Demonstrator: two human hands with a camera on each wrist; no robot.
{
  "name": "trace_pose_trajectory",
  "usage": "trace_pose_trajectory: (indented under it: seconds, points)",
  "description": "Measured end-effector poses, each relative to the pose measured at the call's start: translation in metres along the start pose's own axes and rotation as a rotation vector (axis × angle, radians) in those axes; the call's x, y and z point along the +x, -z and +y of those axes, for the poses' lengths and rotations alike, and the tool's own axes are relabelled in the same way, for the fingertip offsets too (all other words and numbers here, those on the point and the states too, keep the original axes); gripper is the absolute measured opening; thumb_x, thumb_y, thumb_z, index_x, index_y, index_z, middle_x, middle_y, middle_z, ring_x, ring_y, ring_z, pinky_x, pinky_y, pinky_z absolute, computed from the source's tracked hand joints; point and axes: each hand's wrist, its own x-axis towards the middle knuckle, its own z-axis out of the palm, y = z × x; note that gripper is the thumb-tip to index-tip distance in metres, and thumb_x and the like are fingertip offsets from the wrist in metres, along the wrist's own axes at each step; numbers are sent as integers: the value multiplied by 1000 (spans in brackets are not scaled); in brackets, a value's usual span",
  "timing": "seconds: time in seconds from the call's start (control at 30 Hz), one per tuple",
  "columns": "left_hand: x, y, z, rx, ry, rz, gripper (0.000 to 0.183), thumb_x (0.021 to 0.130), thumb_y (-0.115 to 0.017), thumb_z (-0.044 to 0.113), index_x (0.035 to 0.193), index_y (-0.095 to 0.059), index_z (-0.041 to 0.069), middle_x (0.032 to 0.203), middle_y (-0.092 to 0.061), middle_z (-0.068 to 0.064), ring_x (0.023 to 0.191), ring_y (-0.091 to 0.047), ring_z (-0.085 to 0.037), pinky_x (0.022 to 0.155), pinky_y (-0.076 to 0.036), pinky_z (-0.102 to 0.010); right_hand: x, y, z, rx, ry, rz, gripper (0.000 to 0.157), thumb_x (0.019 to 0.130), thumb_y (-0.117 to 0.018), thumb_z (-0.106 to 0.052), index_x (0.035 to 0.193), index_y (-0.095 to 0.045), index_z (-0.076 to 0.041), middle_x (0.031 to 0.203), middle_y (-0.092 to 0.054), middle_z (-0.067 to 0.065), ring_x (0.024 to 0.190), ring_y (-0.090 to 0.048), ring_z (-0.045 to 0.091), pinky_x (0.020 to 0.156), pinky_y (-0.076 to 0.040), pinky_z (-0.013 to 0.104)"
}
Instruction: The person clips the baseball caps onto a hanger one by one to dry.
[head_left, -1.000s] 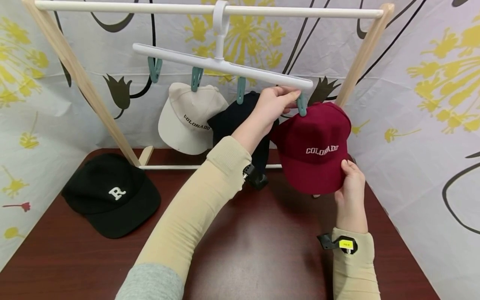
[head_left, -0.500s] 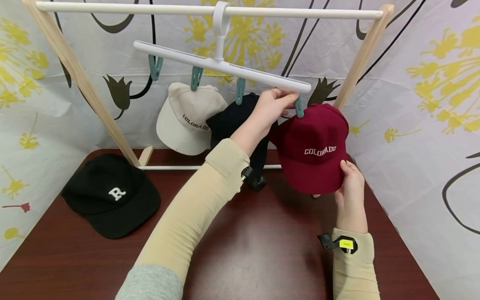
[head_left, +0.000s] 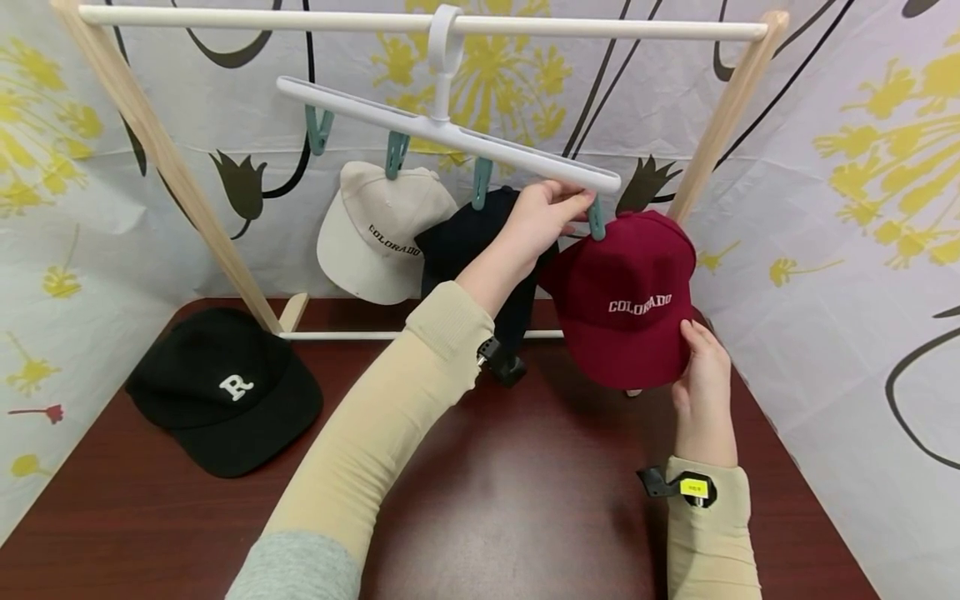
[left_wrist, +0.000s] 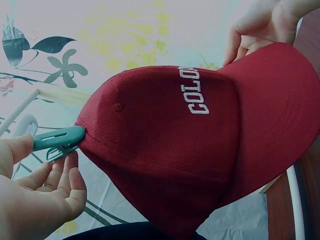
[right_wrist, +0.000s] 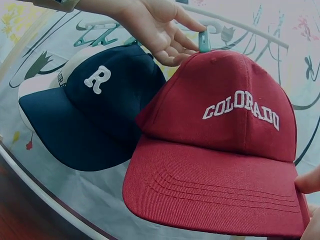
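Observation:
A red baseball cap (head_left: 626,267) lettered COLORADO is at the right end of a white hanger (head_left: 442,132). My left hand (head_left: 534,223) pinches the rightmost green clip (head_left: 597,221) between thumb and fingers. In the left wrist view the tip of that clip (left_wrist: 60,139) is on the top of the cap. My right hand (head_left: 705,379) grips the side of the brim, with its thumb on top in the right wrist view. Beside the red cap hang a navy cap (right_wrist: 105,107) with a white R and a cream cap (head_left: 382,221), each under a green clip.
The hanger hooks over a white rod (head_left: 262,18) of a wooden-legged rack, tilted down to the right. Its leftmost clip (head_left: 318,131) holds nothing. A black cap (head_left: 217,392) lies on the dark red table (head_left: 525,500) at left. Patterned cloth hangs behind.
The hanger has tilted a little more, its right end lower and its left end higher. My left hand, the clip and the red cap's top have dropped slightly. My right hand stays at the brim.

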Motion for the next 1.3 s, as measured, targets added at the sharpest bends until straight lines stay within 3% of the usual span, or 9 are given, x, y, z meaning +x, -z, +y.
trace_pose_trajectory:
  seconds: [0.33, 0.53, 0.83, 1.13, 1.3]
  points:
    - [-4, 0, -5, -3, 12, -16, 26, 98, -57, 16, 120, -62, 3, 110, -64, -2, 103, -60, -19, 87, -48, -30, 0, 1, 1, -29, -57, -28, 4, 91, -63, -2, 91, -63, -6, 80, -67, 2, 67, -60, 13, 61, -50, 23]
    - [-7, 3, -9, 21, 12, -20, 27, 98, -56, 16, 123, -61, 5, 111, -64, -1, 106, -59, -19, 87, -47, -30, -1, 3, 1, -70, -123, -86, 11, 93, -61, -6, 103, -60, -10, 80, -64, 2, 61, -61, 13, 58, -50, 24]
    - [-10, 7, -16, 9, 27, -14, 36, 98, -57, 15, 133, -56, 7, 116, -62, -1, 109, -58, -20, 82, -49, -24, -2, 3, 2, -77, -149, -114, 12, 94, -58, -5, 106, -58, -9, 83, -65, 4, 67, -66, 16, 61, -52, 29]
    - [-13, 15, -19, 17, -5, 2, 35, 97, -58, 14, 132, -58, 8, 116, -63, -2, 98, -60, -12, 79, -49, -23, -3, 4, 3, -90, -148, -136, 19, 95, -59, -9, 113, -52, -9, 91, -67, 7, 80, -69, 20, 68, -55, 31]
    - [-17, 21, -22, 56, -33, -1, 37, 98, -58, 15, 134, -56, 8, 121, -61, -4, 102, -58, -12, 81, -48, -23, -4, 3, 3, -87, -139, -146, 16, 95, -60, -8, 109, -55, -9, 92, -68, 8, 81, -69, 21, 68, -55, 32]
